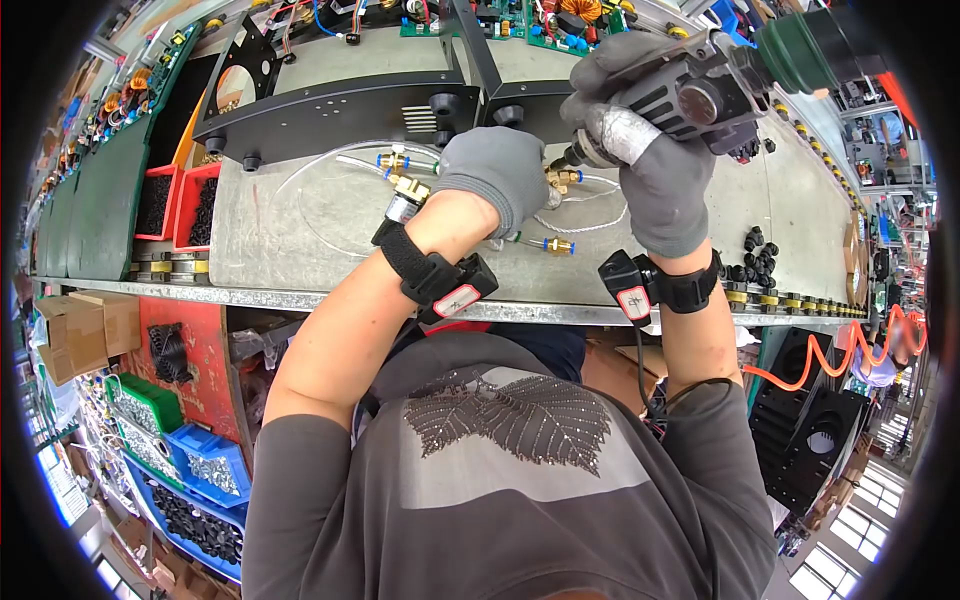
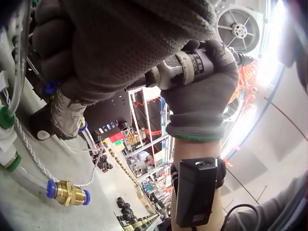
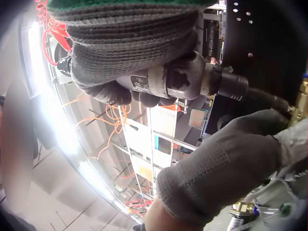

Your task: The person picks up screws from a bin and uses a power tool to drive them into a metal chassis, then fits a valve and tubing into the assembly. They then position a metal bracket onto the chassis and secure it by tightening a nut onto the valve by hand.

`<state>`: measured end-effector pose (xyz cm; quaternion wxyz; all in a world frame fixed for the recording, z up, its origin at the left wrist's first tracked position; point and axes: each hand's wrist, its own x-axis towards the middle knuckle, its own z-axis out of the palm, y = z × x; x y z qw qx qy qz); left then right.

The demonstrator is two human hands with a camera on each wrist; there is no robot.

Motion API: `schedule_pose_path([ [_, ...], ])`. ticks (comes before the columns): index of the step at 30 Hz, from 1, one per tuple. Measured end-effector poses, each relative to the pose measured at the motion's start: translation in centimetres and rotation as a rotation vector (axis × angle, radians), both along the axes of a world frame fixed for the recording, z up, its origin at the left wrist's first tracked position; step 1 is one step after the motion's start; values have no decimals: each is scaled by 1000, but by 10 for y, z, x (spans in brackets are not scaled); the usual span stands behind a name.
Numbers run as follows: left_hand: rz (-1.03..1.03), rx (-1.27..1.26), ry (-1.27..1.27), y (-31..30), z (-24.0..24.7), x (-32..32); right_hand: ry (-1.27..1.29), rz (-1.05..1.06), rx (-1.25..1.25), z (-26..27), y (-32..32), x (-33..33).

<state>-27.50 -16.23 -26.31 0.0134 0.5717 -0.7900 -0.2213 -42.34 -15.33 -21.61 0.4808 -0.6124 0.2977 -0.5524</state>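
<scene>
My gloved right hand (image 1: 665, 190) grips a grey pneumatic screwdriver (image 1: 690, 100), its body lying across the palm and its nose pointing left and down. The driver's bit (image 3: 264, 97) reaches a brass fitting (image 3: 301, 103) at the fingers of my gloved left hand (image 1: 495, 175). Those left fingers curl round the fitting, which hides most of it; a blue collar shows between them in the left wrist view. Clear tubing and white twisted cord trail from there. A loose brass connector (image 2: 70, 193) with blue ends hangs on the tube. Beside the left wrist lies a brass-topped valve (image 1: 407, 195).
A black metal chassis (image 1: 330, 125) with rubber feet stands behind the hands. Red bins (image 1: 197, 205) of small black parts sit at the left. Black rubber pieces (image 1: 760, 255) lie at the right. Circuit boards (image 1: 565, 25) line the back.
</scene>
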Motion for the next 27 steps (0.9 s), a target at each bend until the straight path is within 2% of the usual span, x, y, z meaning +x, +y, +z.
schedule_pose_path([
  [5, -16, 17, -12, 0, 3, 0, -5, 55, -112, -3, -7, 3],
  [7, 7, 8, 7, -1, -4, 0, -13, -18, -51, -3, -5, 5],
  [8, 9, 7, 5, -2, -5, 1, 21, 3, 42, 1, -8, -2],
  [11, -26, 24, 0, -1, -7, 4, 18, 12, 83, 5, -5, -4],
  [13, -3, -48, 63, 2, -7, 5, -4, -4, 30, 8, -2, -3],
  [16, 29, -68, 118, 10, -7, 11, 17, 98, -170, 29, 2, -13],
  [17, 24, -67, 118, 15, -7, 15, -208, 91, -80, 42, 13, 0],
  [18, 78, -94, 294, 20, -8, 20, -442, 78, -13, 55, 24, 13],
  [19, 132, -122, 469, 26, -8, 24, -387, 62, -58, 56, 24, 5],
  [20, 173, 150, 616, 31, 11, 28, -334, 44, -104, 58, 23, -3],
  [21, 169, 150, 614, 34, 10, 33, -248, 207, -234, 58, 17, -13],
  [22, 266, 386, 921, 36, 8, 40, -158, 369, -365, 58, 14, -18],
  [23, 363, 631, 1223, 39, 4, 47, -160, 366, -367, 58, 16, -18],
  [24, 376, 775, 1524, 41, -3, 55, -159, 403, -394, 58, 18, -18],
  [25, 377, 771, 1522, 44, -6, 57, -158, 443, -422, 58, 20, -17],
  [27, 392, 986, 1826, 50, -11, 62, -150, 449, -430, 58, 26, -14],
])
